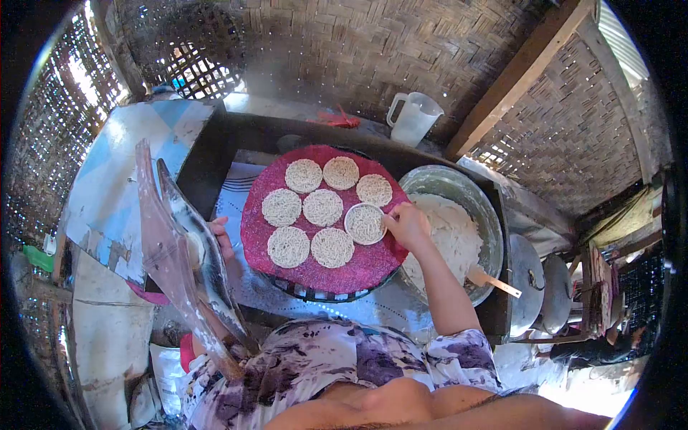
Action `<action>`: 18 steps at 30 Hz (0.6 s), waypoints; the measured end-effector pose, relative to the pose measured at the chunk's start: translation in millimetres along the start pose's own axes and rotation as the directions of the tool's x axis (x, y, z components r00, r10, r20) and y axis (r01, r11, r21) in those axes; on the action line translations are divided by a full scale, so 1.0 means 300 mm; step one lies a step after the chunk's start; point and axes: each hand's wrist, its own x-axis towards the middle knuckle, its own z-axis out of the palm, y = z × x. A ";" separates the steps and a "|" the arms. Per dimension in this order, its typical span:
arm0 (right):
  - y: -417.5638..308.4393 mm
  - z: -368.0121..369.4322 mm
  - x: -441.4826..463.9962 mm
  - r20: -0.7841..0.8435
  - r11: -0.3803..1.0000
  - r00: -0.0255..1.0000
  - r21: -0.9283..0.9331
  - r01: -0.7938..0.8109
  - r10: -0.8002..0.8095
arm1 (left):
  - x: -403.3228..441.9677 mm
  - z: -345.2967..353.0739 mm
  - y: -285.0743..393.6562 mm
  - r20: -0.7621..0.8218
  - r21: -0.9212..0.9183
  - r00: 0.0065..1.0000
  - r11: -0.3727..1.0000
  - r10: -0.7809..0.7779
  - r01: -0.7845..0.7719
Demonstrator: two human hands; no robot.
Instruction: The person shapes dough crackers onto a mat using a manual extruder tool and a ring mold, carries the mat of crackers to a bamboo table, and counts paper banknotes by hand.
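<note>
My right hand [410, 226] pinches the rim of a round ring mold [348, 215], which surrounds a disc of pressed noodles [366, 223]. The ring rests at the right side of a pink cloth [344, 276] spread over a round, dark-rimmed tray. Several more pale noodle discs [322, 208] lie on the cloth. My left hand [221, 238] is closed around a long wooden press [172, 251] with two arms, tilted in front of my left side. Only its fingers show past the press; the palm is hidden.
A large metal basin [487, 208] of pale dough [448, 233] stands right of the tray, with a wooden paddle [502, 283] in it. A plastic jug [416, 118] stands behind. Metal lids [525, 287] are at the right, and a blue-and-white sheet [107, 193] covers the left surface.
</note>
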 end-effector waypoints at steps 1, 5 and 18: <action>0.001 -0.008 -0.003 -0.018 0.999 1.000 0.044 0.007 -0.006 | -0.003 0.002 0.004 0.004 -0.006 1.000 1.000 -0.001 0.001; 0.017 -0.069 -0.042 -0.081 0.979 0.996 0.200 -0.024 0.041 | -0.034 -0.003 0.009 0.006 -0.006 1.000 1.000 -0.018 0.018; 0.041 -0.056 -0.194 -0.274 0.990 0.962 0.140 0.028 0.012 | -0.075 0.003 0.010 0.036 -0.009 0.997 0.998 -0.068 0.068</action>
